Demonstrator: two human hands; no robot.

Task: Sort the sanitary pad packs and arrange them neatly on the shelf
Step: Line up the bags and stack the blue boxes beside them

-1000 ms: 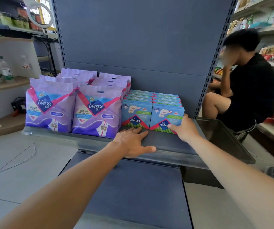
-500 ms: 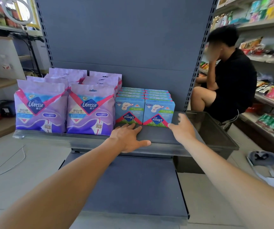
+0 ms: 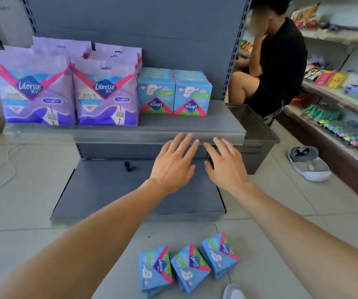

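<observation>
Purple packs [image 3: 70, 87] are standing in rows on the shelf [image 3: 130, 131] at left, blue packs [image 3: 173, 94] lined up just beside them. Left hand [image 3: 173, 165] and right hand [image 3: 225, 167] are hovering in front of the shelf edge, fingers spread, holding nothing. Three loose blue packs [image 3: 189, 266] are lying on the floor [image 3: 22, 212] near the camera.

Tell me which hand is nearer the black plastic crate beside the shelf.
Right. The right hand hovers at the shelf's front edge just left of the black plastic crate; the left hand is further left, on the right hand's far side.
</observation>
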